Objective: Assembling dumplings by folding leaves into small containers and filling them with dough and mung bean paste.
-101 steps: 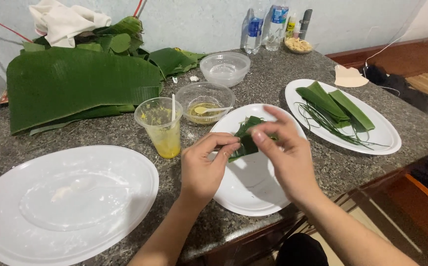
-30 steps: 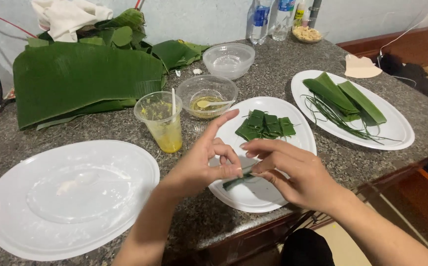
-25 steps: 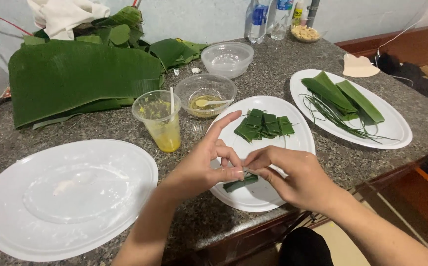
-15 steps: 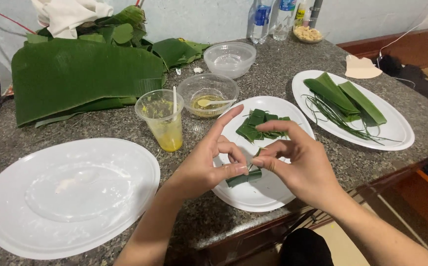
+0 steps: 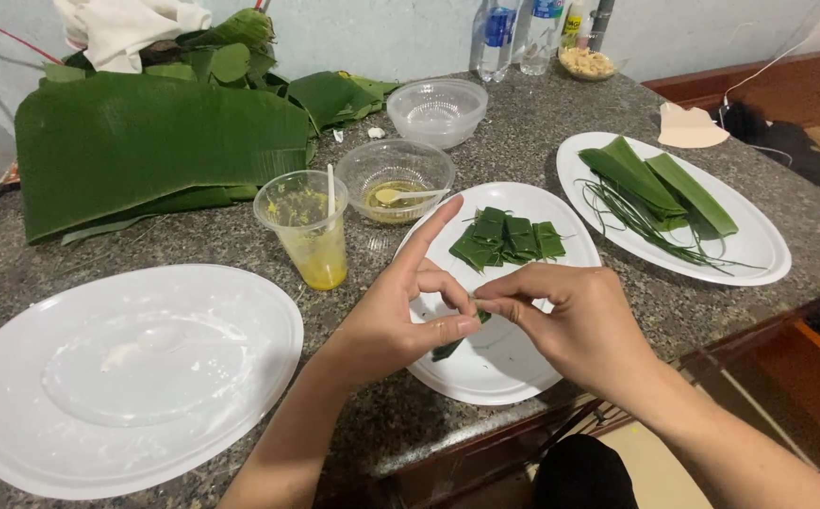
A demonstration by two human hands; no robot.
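My left hand (image 5: 398,316) and my right hand (image 5: 575,325) meet over the near part of a white plate (image 5: 495,363). Between their fingertips they pinch a small folded green leaf parcel (image 5: 449,347), mostly hidden by the fingers. My left index finger points up. Several finished folded leaf parcels (image 5: 508,238) lie together on the far half of the same plate.
A large white plate (image 5: 127,372) lies at the left. A plastic cup with yellow filling and a stick (image 5: 308,231), a clear bowl with a spoon (image 5: 395,179), an empty bowl (image 5: 438,111), banana leaves (image 5: 146,141), a plate of leaf strips (image 5: 674,203) and bottles (image 5: 518,33) stand behind.
A finished parcel was set down with the others on the plate. Both hands have since come to the near side of the plate and work a new small leaf piece between the fingertips.
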